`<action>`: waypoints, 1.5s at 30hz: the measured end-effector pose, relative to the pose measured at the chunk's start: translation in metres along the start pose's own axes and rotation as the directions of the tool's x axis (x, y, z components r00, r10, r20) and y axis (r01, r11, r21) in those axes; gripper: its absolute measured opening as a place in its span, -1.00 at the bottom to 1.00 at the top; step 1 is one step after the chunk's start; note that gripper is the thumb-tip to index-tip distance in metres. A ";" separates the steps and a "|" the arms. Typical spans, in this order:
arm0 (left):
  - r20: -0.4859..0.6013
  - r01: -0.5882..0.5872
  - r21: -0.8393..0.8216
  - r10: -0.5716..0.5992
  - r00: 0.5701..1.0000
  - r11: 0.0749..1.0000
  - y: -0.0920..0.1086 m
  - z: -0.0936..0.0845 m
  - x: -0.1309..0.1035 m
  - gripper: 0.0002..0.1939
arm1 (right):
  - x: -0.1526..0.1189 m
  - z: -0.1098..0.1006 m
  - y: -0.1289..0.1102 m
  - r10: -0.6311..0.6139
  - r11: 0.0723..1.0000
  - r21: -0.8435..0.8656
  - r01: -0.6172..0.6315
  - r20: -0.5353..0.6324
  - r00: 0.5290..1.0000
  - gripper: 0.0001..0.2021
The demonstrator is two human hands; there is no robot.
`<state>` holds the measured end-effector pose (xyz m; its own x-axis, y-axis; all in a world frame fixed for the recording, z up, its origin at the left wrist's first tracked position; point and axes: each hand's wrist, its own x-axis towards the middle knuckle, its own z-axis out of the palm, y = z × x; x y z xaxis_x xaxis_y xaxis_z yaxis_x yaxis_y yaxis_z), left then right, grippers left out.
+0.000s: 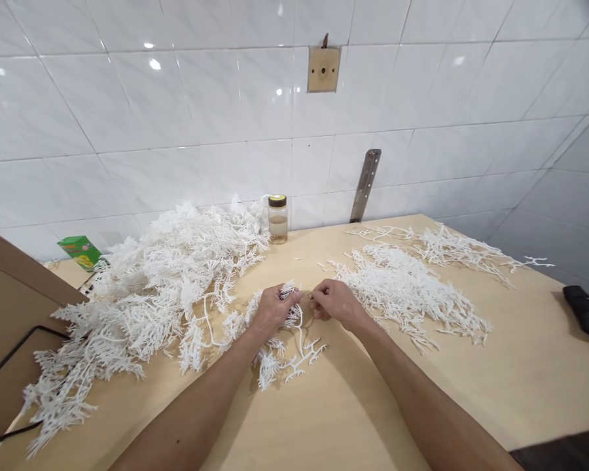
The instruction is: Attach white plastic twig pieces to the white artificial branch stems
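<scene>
Pinched in my left hand (275, 306) is a white branching plastic sprig (302, 356), its bare forked stem hanging toward me and its feathery tips poking out above the thumb. My right hand (334, 302) is just to the right, a small gap apart, with fingers closed at the tips; whatever they hold, if anything, is too small to make out. A large heap of white feathery branches (177, 261) spreads to the left. On the right lies a pile of loose white sprigs (407, 288), close to my right hand, and behind it thinner bare branched stems (466, 252).
A lidded jar (277, 222) with liquid stands at the wall. Left are a green box (80, 252) and a brown cardboard panel (19, 314) with a black cable. A metal strip (366, 186) leans on the tiles. A black object (586, 314) sits at the table's right edge.
</scene>
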<state>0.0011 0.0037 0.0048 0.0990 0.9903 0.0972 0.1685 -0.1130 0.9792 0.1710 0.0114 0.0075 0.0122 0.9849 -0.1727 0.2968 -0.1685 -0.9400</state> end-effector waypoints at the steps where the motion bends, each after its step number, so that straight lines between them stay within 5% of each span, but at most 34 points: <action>1: 0.023 0.027 -0.015 -0.027 0.999 1.000 -0.001 0.000 0.001 -0.65 | 0.000 -0.006 -0.001 -0.011 1.000 -0.001 0.011 -0.054 0.998 -0.96; 4: 0.053 0.045 -0.027 -0.044 0.998 0.999 -0.001 -0.001 0.002 -0.62 | 0.001 -0.030 -0.005 -0.064 0.996 -0.081 0.044 -0.261 0.963 -0.93; 7: 0.037 0.043 0.028 -0.044 0.998 0.999 0.001 -0.002 0.001 -0.58 | 0.002 -0.051 -0.006 -0.199 0.959 -0.273 0.071 -0.474 0.858 -0.80; 9: 0.044 0.047 0.074 -0.050 0.998 0.996 0.002 -0.002 0.000 -0.56 | 0.001 -0.056 -0.008 -0.312 0.912 -0.397 0.102 -0.513 0.800 -0.74; 11: 0.068 0.043 0.100 -0.050 0.996 0.994 0.004 -0.003 -0.001 -0.54 | -0.002 -0.052 -0.010 -0.357 0.887 -0.428 0.174 -0.396 0.846 -0.75; 13: 0.112 0.038 0.108 -0.051 0.992 0.993 0.005 -0.003 -0.002 -0.56 | -0.007 -0.041 -0.012 -0.371 0.882 -0.370 0.293 -0.159 0.915 -0.73; 15: 0.168 0.031 0.089 -0.046 0.985 0.996 0.006 -0.003 -0.003 -0.61 | -0.010 -0.028 -0.014 -0.394 0.869 -0.295 0.397 0.069 0.916 -0.73; 17: 0.220 0.027 0.051 -0.037 0.975 0.998 0.005 -0.002 -0.003 -0.66 | -0.011 -0.020 -0.013 -0.403 0.859 -0.267 0.437 0.174 0.898 -0.76; 22: 0.213 0.032 -0.013 -0.028 0.977 0.999 -0.002 -0.001 0.002 -0.55 | -0.008 -0.016 -0.007 -0.268 0.939 -0.185 0.290 0.133 0.954 -0.80; 27: -0.065 -0.071 -0.049 0.068 0.996 0.996 -0.001 -0.005 0.009 -0.65 | -0.003 -0.015 -0.003 -0.160 0.987 -0.013 0.160 -0.010 0.987 -0.79; 29: -0.207 -0.159 -0.014 0.153 0.966 0.987 0.005 -0.006 0.007 -0.75 | 0.001 -0.012 0.000 -0.140 0.990 0.012 0.141 -0.068 0.988 -0.78; 32: -0.333 -0.385 0.189 0.427 0.841 0.904 0.019 -0.001 -0.005 -0.87 | 0.005 -0.007 0.006 -0.128 0.989 0.064 0.136 -0.121 0.984 -0.78; 34: -0.179 -0.531 0.250 0.578 0.796 0.810 0.027 0.009 -0.018 -0.91 | 0.006 -0.004 0.008 -0.111 0.988 0.094 0.124 -0.137 0.984 -0.78; 36: 0.027 -0.550 0.212 0.558 0.829 0.808 0.033 0.022 -0.032 -0.88 | 0.006 -0.001 0.009 -0.087 0.983 0.145 0.109 -0.152 0.985 -0.79; 39: 0.256 -0.291 0.235 0.230 0.939 0.927 0.037 0.037 -0.048 -0.85 | 0.006 0.002 0.008 -0.037 0.956 0.282 0.080 -0.155 0.987 -0.78; 42: 0.441 -0.171 0.393 -0.022 0.897 0.904 0.043 0.038 -0.057 -0.82 | 0.007 0.004 0.007 -0.006 0.906 0.418 0.068 -0.146 0.989 -0.77; 45: 0.520 -0.210 0.448 -0.063 0.852 0.869 0.053 0.030 -0.060 -0.69 | 0.009 0.004 0.007 0.006 0.876 0.476 0.074 -0.166 0.986 -0.75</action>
<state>0.0339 -0.0644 0.0459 0.5837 0.8088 -0.0713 0.5655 -0.3419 0.7505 0.1695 0.0186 -0.0019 0.1723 0.9768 -0.1274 -0.1931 -0.0933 -0.9767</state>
